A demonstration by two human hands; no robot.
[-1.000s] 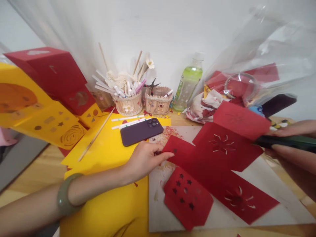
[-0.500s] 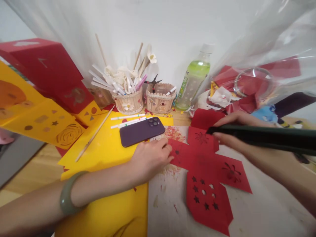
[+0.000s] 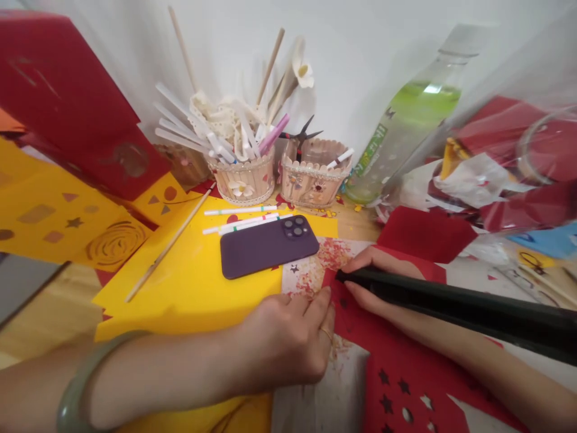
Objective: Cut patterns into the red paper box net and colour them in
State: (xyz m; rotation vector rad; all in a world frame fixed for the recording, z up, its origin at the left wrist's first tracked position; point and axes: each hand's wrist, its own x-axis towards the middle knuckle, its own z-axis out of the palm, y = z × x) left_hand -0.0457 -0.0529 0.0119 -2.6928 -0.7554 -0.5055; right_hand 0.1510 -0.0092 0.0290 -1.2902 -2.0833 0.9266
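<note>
A red paper cutout [image 3: 396, 337] with flaps lies on the grey-white board, star holes and an oval hole in its near panel. My left hand [image 3: 293, 337] presses its bunched fingertips on the edge of the cutout's left flap. From the right, my right hand [image 3: 374, 264] grips a long black tool [image 3: 451, 307], thumb and finger on either side of its narrow tip. That tip is over the left flap, close to my left fingertips. The tool and my forearm hide part of the cutout's right side.
A purple phone [image 3: 270, 246] and several white sticks [image 3: 241, 210] lie on yellow paper [image 3: 180, 288]. Two decorated baskets, a green drink bottle [image 3: 406, 132] and a clear plastic bag stand along the wall. Red and yellow cut-paper panels rise at left. Coloured scraps lie on the board [image 3: 333, 252].
My right hand has moved the tool left, from the far flap to the left flap. My left hand has shifted slightly right and nearer. The view has moved closer.
</note>
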